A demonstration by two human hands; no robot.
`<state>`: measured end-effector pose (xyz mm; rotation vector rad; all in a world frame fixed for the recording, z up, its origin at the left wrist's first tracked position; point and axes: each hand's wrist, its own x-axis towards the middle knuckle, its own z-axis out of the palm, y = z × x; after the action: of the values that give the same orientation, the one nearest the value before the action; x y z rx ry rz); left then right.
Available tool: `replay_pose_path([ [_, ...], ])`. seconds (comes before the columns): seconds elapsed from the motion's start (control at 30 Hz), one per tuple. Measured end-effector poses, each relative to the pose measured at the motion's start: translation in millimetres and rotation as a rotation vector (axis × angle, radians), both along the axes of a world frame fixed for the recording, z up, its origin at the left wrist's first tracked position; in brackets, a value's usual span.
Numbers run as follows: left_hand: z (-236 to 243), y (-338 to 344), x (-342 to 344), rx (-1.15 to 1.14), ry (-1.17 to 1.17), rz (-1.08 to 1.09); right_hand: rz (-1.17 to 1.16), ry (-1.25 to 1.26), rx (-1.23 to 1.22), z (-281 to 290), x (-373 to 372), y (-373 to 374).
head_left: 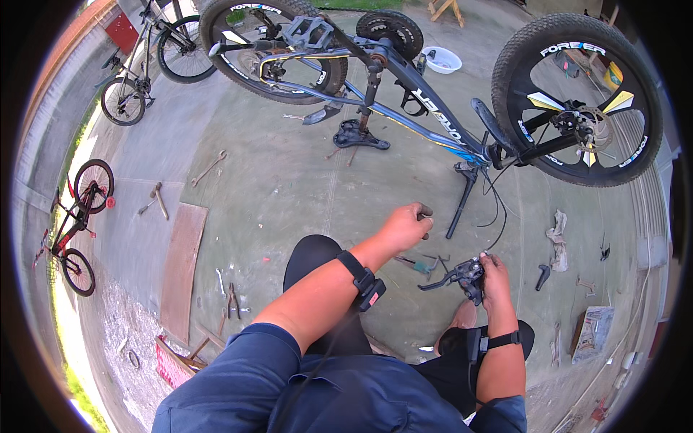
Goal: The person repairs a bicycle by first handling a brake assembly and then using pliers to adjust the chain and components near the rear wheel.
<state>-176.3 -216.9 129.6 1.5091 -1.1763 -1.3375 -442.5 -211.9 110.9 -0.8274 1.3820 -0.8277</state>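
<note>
My right hand (496, 278) is closed around a black bicycle brake lever (465, 276), its lever blade pointing left and a thin cable running up from it. The cable reaches the front of an upside-down bicycle (426, 108) with a dark and blue frame. My left hand (410, 225) hovers to the left of the brake lever, apart from it. Its fingers are curled together, and whatever they may pinch is too small to make out. Beyond both hands, the handlebar (462, 202) of the bicycle slants down toward the floor. Under my left hand lies a greenish-handled tool (419, 265).
Wrenches (209, 167), pliers (232, 301) and a hammer (160, 202) lie on the floor at left, beside a brown board (183, 267). At right are a rag (557, 239), a black grip (543, 277) and a box (593, 333). A white basin (442, 60) stands behind the bicycle.
</note>
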Motion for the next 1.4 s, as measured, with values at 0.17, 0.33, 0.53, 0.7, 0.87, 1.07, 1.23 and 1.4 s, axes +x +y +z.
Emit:
replay_pose_path([
  [0.17,21.0,3.3,-2.6,-0.002,-0.04,0.009,0.021,0.012,-0.016,1.1,-2.0,-0.2],
  [0.33,3.5,3.5,2.3,0.004,0.034,0.029,-0.007,-0.009,0.026,16.9,13.4,4.9],
  [0.53,5.6,5.3,5.5,-0.023,0.056,0.021,-0.002,0.042,0.014,4.1,5.7,1.9],
  [0.7,-3.9,5.3,4.4,-0.051,0.068,0.045,-0.021,0.061,-0.016,0.6,6.6,1.8],
  [0.87,10.3,7.2,5.3,0.018,0.079,0.044,-0.013,0.029,-0.015,-6.6,0.2,-1.5],
  [1.07,9.2,9.0,5.3,-0.019,0.091,0.062,0.007,0.099,-0.028,-8.6,0.6,-1.3],
  [1.23,10.7,9.1,4.4,-0.021,0.089,0.051,0.016,0.078,-0.047,-6.6,2.2,-1.0],
  [1.4,7.3,9.5,5.2,-0.018,0.091,0.057,0.021,0.017,-0.011,4.7,8.5,0.3],
])
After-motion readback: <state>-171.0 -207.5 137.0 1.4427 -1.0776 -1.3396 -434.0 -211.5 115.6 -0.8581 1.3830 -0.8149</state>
